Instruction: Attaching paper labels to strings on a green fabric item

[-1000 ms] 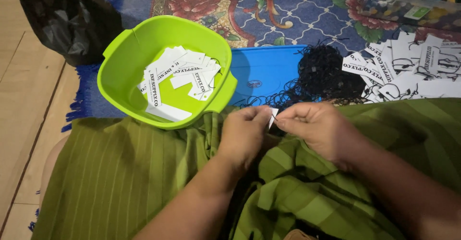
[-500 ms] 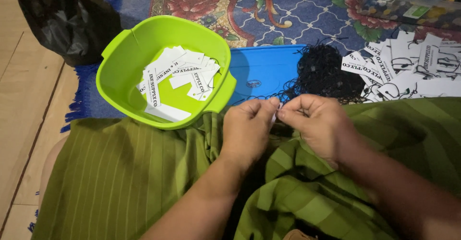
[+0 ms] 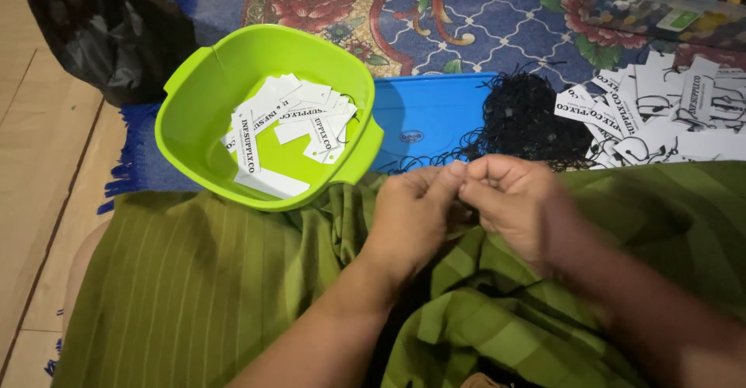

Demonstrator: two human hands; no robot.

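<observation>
Both hands meet over the green cloth (image 3: 194, 295): left hand (image 3: 412, 213) and right hand (image 3: 509, 201) pinch fingertips together on something too small to tell, near the black strings (image 3: 528, 116), beside the green tub (image 3: 202, 108) of white tags (image 3: 295, 124)

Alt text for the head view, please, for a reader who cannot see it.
Left hand and right hand meet fingertip to fingertip over a green striped cloth; anything pinched is hidden. Beyond lie a lime-green plastic basin of white paper tags, a tangle of black string and more loose tags.

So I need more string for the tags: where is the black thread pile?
In the head view the black thread pile lies right of centre on the blue lid, beside the loose white tags.
</observation>
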